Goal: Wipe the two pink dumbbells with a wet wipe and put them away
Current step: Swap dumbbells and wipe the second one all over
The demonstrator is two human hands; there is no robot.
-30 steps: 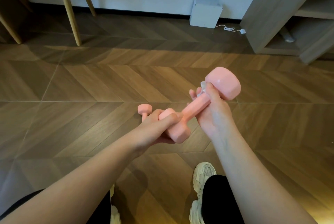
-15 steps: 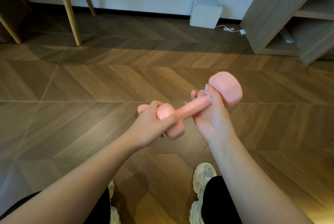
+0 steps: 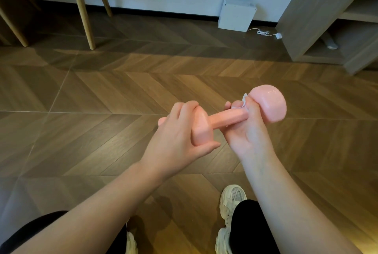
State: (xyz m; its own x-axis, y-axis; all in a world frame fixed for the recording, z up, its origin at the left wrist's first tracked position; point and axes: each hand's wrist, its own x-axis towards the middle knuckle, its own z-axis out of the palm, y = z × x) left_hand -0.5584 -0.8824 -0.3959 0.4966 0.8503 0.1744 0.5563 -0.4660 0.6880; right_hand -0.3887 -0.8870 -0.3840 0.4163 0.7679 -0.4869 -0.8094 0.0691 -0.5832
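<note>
I hold one pink dumbbell [image 3: 229, 117] in the air in front of me, lying roughly level. My left hand [image 3: 176, 141] grips its near head, fingers curled over the top. My right hand [image 3: 249, 135] is wrapped round the handle just below the far head [image 3: 270, 104], with a white wet wipe [image 3: 244, 98] pinched between fingers and handle. The far head looks glossy and wet. A small pink edge of the second dumbbell [image 3: 162, 121] shows on the floor behind my left hand; the rest of it is hidden.
Wooden herringbone floor all round. Chair legs [image 3: 81, 8] stand at the back left. A white box [image 3: 236, 15] with a white cable [image 3: 263, 33] sits against the wall. A wooden shelf unit [image 3: 319, 18] is at the back right. My shoes [image 3: 233, 198] are below.
The dumbbell has tilted from steeply slanted to nearly level. My left hand has shifted over the near head and now covers most of the dumbbell on the floor. My right hand stays on the handle.
</note>
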